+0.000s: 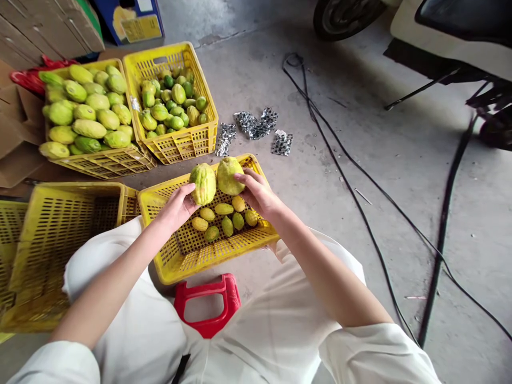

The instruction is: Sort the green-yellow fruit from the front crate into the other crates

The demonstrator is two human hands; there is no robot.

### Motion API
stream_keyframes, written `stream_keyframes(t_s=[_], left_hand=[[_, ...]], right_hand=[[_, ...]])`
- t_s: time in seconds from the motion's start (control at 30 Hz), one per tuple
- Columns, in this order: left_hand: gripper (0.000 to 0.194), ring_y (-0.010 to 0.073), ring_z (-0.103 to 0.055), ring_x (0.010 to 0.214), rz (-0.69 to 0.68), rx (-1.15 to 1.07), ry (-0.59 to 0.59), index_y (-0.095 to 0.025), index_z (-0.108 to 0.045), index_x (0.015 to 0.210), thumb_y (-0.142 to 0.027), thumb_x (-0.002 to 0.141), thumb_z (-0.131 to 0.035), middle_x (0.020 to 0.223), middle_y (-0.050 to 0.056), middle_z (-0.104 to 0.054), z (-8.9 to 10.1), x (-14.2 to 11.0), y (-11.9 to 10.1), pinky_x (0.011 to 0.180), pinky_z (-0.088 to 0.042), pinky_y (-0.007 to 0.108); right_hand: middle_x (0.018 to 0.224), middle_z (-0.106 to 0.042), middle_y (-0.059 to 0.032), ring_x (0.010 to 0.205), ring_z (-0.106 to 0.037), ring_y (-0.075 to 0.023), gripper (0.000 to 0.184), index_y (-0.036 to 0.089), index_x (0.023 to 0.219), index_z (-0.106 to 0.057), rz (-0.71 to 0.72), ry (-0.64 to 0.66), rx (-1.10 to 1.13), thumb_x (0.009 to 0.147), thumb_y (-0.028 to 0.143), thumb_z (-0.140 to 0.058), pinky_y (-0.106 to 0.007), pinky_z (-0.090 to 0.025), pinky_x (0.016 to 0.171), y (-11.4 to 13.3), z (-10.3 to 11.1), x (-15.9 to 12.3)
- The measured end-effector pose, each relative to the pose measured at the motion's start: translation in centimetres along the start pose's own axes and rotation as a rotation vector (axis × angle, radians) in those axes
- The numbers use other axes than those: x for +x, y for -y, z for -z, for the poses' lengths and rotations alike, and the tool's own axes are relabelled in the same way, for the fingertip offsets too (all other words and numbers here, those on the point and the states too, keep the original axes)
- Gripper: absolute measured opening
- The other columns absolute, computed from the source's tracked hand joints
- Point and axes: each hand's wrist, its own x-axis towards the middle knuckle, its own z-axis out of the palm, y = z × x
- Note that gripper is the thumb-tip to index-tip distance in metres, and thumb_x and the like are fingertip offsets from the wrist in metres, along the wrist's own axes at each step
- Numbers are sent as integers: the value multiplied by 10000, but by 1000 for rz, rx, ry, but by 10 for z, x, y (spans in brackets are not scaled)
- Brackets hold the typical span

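My left hand [181, 207] is closed on a large, ribbed yellow-green citron-like fruit [203, 184]. My right hand [256, 193] grips a second, smoother citron-like fruit [229, 175] from its right side. The two fruits are held side by side, nearly touching, above a yellow plastic crate [168, 269] between my knees. On the crate's slotted bottom lie several smaller yellow and green fruits [224, 208], spaced apart.
Beyond the crate are two more yellow crates, one heaped with large fruits [90, 128], one holding smaller fruits [176, 96]. Stacked crates [72, 234] stand left. A red plastic stool [230, 298], patterned wrappers [256, 125], black cables [340, 165] and a parked scooter [452, 48] are nearby.
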Motion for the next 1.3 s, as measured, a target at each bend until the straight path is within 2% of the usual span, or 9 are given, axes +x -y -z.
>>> stream_keyframes(t_s=[0.13, 0.27, 0.37, 0.57, 0.8, 0.9, 0.97, 1.17, 1.3], left_hand=[[327, 321, -823, 1299, -13, -5, 29, -222, -772, 1067, -222, 754, -867, 1095, 89, -873, -2, -3, -1, 1007, -745, 352], [290, 369, -819, 1298, 6, -6, 28, -200, -767, 1005, -257, 746, -886, 1043, 121, -866, 0, -2, -1, 1050, -747, 415], [290, 386, -829, 1254, 15, 10, 19, -178, -768, 965, -281, 731, -907, 1001, 142, -861, 1, -2, -1, 1056, -749, 463], [265, 317, -824, 1187, 11, -52, 15, -176, -771, 996, -255, 776, -896, 1128, 119, -869, -3, -8, -7, 1119, -722, 554], [274, 217, -812, 943, 3, -42, -33, -182, -751, 956, -212, 725, -895, 1037, 88, -860, -4, -4, -8, 850, -725, 328], [301, 199, -804, 895, -43, -53, -62, -194, -742, 913, -215, 675, -924, 960, 59, -845, -3, -2, -8, 831, -703, 297], [330, 217, -818, 916, -71, -53, -45, -191, -753, 904, -238, 642, -947, 919, 51, -835, -2, -1, -7, 860, -712, 318], [398, 392, -845, 1205, -40, -14, 54, -202, -749, 912, -307, 622, -1001, 953, 109, -862, 2, -2, -4, 943, -748, 441], [382, 406, -832, 1270, -11, -7, 66, -210, -749, 913, -299, 649, -1011, 1028, 121, -878, 5, -1, -2, 990, -745, 451]], right_hand=[[1151, -826, -48, 1192, -773, -313, 576, 275, 1116, -752, 27, 24, -17, 666, 507, -1028, -431, -662, 1067, 1, 2, -2], [1209, -815, -50, 1230, -759, -313, 736, 296, 1242, -750, 95, -1, -58, 609, 491, -1072, -480, -620, 1171, 0, 8, 0], [1163, -797, -17, 1158, -762, -284, 767, 339, 1262, -696, 138, -28, -45, 611, 499, -1068, -479, -629, 1149, -2, 13, 4], [1079, -761, 15, 1109, -758, -271, 689, 337, 1132, -615, 204, -60, -39, 648, 604, -1027, -476, -660, 1067, 1, 20, 11], [1039, -773, -16, 1147, -788, -300, 735, 320, 1115, -619, 185, -42, -31, 660, 729, -1025, -495, -677, 1069, 0, 17, 11], [1109, -797, -33, 1234, -789, -326, 709, 331, 1082, -620, 169, -39, 5, 674, 752, -1020, -506, -711, 1034, 1, 18, 12], [1161, -808, -29, 1282, -786, -334, 710, 339, 1065, -613, 149, -28, 40, 668, 751, -1033, -514, -729, 1016, 3, 19, 12], [1149, -812, -33, 1276, -808, -319, 781, 321, 1086, -633, 111, 17, 73, 595, 702, -1106, -523, -706, 1115, 3, 17, 12], [1141, -812, -31, 1263, -809, -303, 743, 304, 1096, -675, 92, 39, 50, 599, 630, -1121, -507, -670, 1197, 0, 12, 10]])
